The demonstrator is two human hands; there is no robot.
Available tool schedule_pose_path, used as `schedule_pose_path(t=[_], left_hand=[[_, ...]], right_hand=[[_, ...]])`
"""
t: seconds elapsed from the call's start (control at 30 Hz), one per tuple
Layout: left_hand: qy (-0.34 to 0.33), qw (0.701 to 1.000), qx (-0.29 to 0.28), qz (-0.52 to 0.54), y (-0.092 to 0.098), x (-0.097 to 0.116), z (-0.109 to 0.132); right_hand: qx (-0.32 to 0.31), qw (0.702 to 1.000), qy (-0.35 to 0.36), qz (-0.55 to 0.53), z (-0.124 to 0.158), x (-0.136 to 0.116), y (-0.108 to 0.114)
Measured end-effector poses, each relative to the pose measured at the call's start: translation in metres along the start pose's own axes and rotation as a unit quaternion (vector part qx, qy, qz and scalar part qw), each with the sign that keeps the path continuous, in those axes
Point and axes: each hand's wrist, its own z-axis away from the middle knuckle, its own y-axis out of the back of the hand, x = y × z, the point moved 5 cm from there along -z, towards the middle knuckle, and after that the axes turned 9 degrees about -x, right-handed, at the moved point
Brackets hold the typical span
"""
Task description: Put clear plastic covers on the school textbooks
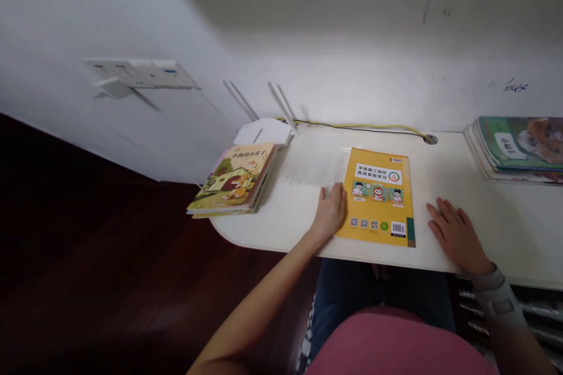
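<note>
A yellow book point(379, 217) lies on the white desk with its printed back cover up, showing cartoon pictures, QR codes and a barcode. My left hand point(329, 209) is at the book's left edge, its fingers curled in and closed against that edge; the fingertips are partly hidden. To the right of the book, apart from it, my right hand point(457, 235) rests palm down on the desk with its fingers stretched out. It holds nothing, and a grey band point(495, 290) circles that wrist.
On the left end of the white desk point(285, 228), a stack of picture books point(235, 179) overhangs the edge beside a white router point(259, 130). More books point(523, 143) are piled at the right. A yellow cable point(373, 126) runs along the wall to a desk hole point(430, 139).
</note>
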Motion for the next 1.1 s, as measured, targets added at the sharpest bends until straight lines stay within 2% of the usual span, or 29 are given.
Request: schedule_pose_path(t=[0.2, 0.33, 0.5, 0.73, 0.87, 0.97, 1.1], left_hand=[[0.031, 0.996, -0.002, 0.078, 0.012, -0.001, -0.001], [0.071, 0.997, -0.011, 0.022, 0.018, -0.009, 0.002], [0.13, 0.989, -0.01, -0.071, 0.024, -0.032, 0.008], [0.136, 0.988, 0.018, -0.066, 0.03, -0.053, 0.006], [0.152, 0.984, 0.037, -0.085, 0.04, -0.061, 0.009], [0.171, 0.973, 0.052, -0.146, 0.048, -0.057, 0.021], [0.176, 0.958, 0.045, -0.22, 0.043, -0.041, 0.038]], right_hand=[[0.003, 1.0, 0.008, -0.002, 0.0, 0.0, 0.0], [0.003, 1.0, 0.009, 0.002, 0.001, -0.001, 0.002], [0.005, 1.0, -0.003, 0.004, 0.0, -0.006, 0.002], [0.009, 1.0, -0.005, 0.001, -0.001, -0.017, 0.005], [0.007, 1.0, -0.004, -0.008, -0.004, -0.021, 0.012], [0.016, 1.0, 0.014, -0.016, -0.01, -0.041, 0.023], [-0.005, 0.991, 0.119, -0.063, -0.018, -0.096, 0.034]])
